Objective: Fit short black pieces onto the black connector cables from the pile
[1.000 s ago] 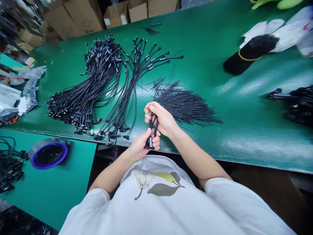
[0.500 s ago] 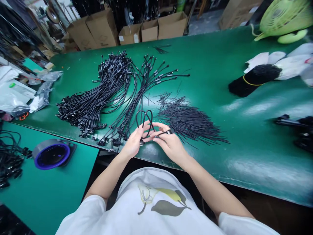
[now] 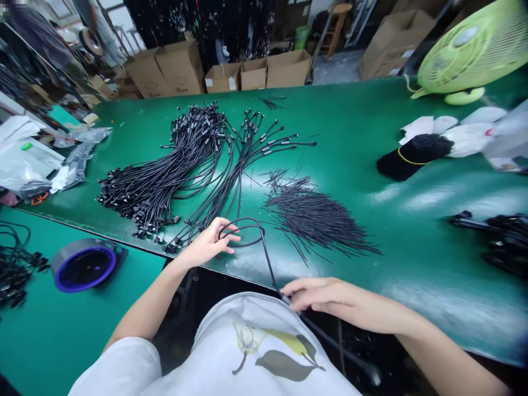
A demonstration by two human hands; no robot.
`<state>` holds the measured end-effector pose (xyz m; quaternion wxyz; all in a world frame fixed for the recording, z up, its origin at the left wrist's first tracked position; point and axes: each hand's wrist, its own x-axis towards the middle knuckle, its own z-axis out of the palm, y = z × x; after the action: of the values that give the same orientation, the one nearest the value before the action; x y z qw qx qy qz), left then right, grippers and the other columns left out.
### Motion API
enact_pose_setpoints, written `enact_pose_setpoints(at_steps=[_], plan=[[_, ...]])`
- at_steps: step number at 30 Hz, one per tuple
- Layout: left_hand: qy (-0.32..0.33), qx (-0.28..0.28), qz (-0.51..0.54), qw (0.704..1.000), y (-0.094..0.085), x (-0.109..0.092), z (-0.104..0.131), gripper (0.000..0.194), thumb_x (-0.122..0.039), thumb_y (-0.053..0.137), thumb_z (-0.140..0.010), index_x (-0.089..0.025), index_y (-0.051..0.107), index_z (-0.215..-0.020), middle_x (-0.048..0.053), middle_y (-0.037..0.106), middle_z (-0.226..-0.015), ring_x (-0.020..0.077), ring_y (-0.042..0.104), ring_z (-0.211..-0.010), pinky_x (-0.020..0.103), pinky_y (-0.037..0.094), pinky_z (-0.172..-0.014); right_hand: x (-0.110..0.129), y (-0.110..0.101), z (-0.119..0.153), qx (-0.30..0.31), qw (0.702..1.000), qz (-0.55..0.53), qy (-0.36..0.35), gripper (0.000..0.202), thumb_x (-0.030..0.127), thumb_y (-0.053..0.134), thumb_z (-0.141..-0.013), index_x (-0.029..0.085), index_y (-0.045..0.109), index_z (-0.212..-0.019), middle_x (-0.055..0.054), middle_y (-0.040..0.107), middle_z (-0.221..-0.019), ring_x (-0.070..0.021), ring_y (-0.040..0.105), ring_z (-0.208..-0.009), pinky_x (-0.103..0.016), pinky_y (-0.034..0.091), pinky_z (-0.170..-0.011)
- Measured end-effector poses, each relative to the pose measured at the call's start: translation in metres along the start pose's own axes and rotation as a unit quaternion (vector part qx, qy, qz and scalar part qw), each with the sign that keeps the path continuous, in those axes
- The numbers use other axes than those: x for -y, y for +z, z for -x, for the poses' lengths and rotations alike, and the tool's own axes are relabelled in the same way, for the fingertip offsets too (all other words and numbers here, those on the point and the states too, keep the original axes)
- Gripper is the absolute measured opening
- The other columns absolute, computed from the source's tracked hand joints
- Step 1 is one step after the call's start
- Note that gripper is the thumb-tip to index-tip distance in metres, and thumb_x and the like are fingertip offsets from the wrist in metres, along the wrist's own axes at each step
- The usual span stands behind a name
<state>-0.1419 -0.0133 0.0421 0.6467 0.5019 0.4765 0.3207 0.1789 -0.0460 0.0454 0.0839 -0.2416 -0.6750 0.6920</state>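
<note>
A thin black cable point(image 3: 270, 264) runs in a loop from one hand to the other, over the table's front edge. My left hand point(image 3: 212, 242) has its fingers curled around the coiled end of the loop. Lower down on the right, my right hand point(image 3: 315, 294) pinches the cable near a small grey sleeve. Past that hand a blurred tail of the cable hangs toward the lower right. Close to my left hand lies a small group of black cables point(image 3: 231, 179), with a larger heap of cables point(image 3: 165, 165) left of it. A pile of thin black ties point(image 3: 322, 217) lies right of the loop.
The green table point(image 3: 350, 137) carries a banded black bundle point(image 3: 406, 159), white wrapping point(image 3: 474, 132) and a yellow-green fan point(image 3: 466, 52). A purple-rimmed round roll point(image 3: 85, 267) sits on the lower left table. Cardboard boxes point(image 3: 289, 69) stand behind.
My hands have moved apart, the right one down and to the right along the cable. The double loop has opened into a wider one, with the cable drawn out between the hands.
</note>
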Motion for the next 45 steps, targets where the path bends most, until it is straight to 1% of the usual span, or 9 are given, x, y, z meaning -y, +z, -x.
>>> enact_pose_setpoints(at_steps=[5,10,16,19,23,27,32,37,45], plan=[[0.032,0.095,-0.069,0.993,0.026,-0.011,0.009,0.044,-0.014,0.047,-0.088,-0.022,0.049,-0.131,0.014,0.055,-0.134,0.0251,0.057,-0.121,0.035,0.057,-0.083,-0.007,0.031,-0.032,-0.052,0.964,-0.259,-0.029,0.067,0.062,0.067,-0.077,0.025,0.045,-0.129,-0.012,0.056,-0.121,-0.0184,0.065,-0.092,-0.035,0.052,-0.078],[0.026,0.048,-0.101,0.993,-0.001,-0.032,0.018,0.041,-0.014,0.053,-0.087,-0.019,0.055,-0.128,0.012,0.065,-0.123,0.0215,0.063,-0.112,0.029,0.056,-0.084,0.004,0.012,-0.011,-0.228,0.972,-0.055,0.034,0.042,0.057,0.054,-0.088,0.018,0.063,-0.098,0.004,0.043,-0.061,-0.0075,0.036,-0.048,-0.021,0.028,-0.046],[0.017,-0.118,0.259,0.959,-0.076,-0.037,0.02,0.008,-0.015,0.055,-0.089,-0.012,0.057,-0.082,-0.005,0.054,-0.055,0.0007,0.045,-0.037,0.006,0.033,-0.034,0.009,-0.068,0.068,-0.619,0.748,0.239,0.04,0.03,0.051,0.051,-0.091,0.024,0.066,-0.094,-0.003,0.053,-0.063,-0.017,0.047,-0.055,-0.029,0.029,-0.05],[0.052,-0.149,0.291,0.943,-0.054,-0.038,0.019,0.015,-0.025,0.055,-0.092,-0.012,0.06,-0.089,-0.004,0.053,-0.056,0.0014,0.047,-0.04,0.007,0.034,-0.036,0.008,-0.059,0.06,-0.522,0.687,0.503,0.037,0.033,0.042,0.044,-0.096,0.021,0.068,-0.087,-0.01,0.067,-0.084,-0.0232,0.06,-0.07,-0.031,0.035,-0.054],[0.148,-0.069,-0.029,0.986,0.025,-0.036,0.013,0.03,-0.037,0.059,-0.09,-0.015,0.067,-0.109,0.011,0.07,-0.106,0.0203,0.066,-0.097,0.029,0.055,-0.081,0.029,-0.012,0.011,-0.308,0.717,0.622,-0.066,0.033,0.03,0.039,-0.1,0.02,0.066,-0.085,-0.004,0.064,-0.073,-0.0139,0.059,-0.06,-0.027,0.034,-0.051],[0.184,0.056,-0.199,0.961,0.066,-0.031,0.013,0.034,-0.036,0.045,-0.097,-0.019,0.065,-0.119,0.007,0.071,-0.099,0.0188,0.062,-0.1,0.031,0.045,-0.093,0.064,-0.004,-0.022,-0.312,0.714,0.62,-0.088,0.031,0.032,0.041,-0.1,0.018,0.066,-0.089,-0.002,0.062,-0.072,-0.0127,0.058,-0.062,-0.026,0.032,-0.052],[0.069,0.127,-0.133,0.98,0.035,-0.025,0.02,0.035,-0.04,0.049,-0.095,-0.015,0.069,-0.107,-0.001,0.051,-0.061,0.0113,0.049,-0.062,0.025,0.042,-0.065,0.073,-0.055,-0.021,-0.38,0.748,0.54,-0.067,0.024,0.037,0.05,-0.095,0.02,0.068,-0.094,-0.004,0.07,-0.092,-0.0174,0.065,-0.083,-0.026,0.042,-0.067],[0.057,0.11,0.19,0.974,-0.006,-0.025,0.028,0.026,-0.035,0.059,-0.09,-0.011,0.07,-0.089,-0.01,0.026,-0.047,0.0041,0.025,-0.042,0.02,0.039,-0.054,0.036,-0.093,-0.013,-0.446,0.762,0.469,-0.027,0.033,0.05,0.052,-0.091,0.022,0.069,-0.099,-0.005,0.07,-0.09,-0.022,0.064,-0.079,-0.032,0.045,-0.067],[0.088,-0.038,0.401,0.911,-0.013,-0.041,0.015,0.023,-0.017,0.053,-0.093,-0.004,0.065,-0.106,-0.01,0.03,-0.051,0.0017,0.029,-0.04,0.014,0.04,-0.051,0.016,-0.064,-0.008,-0.378,0.741,0.536,-0.146,0.029,0.04,0.041,-0.098,0.024,0.066,-0.102,-0.004,0.065,-0.085,-0.0195,0.063,-0.071,-0.033,0.046,-0.065]])
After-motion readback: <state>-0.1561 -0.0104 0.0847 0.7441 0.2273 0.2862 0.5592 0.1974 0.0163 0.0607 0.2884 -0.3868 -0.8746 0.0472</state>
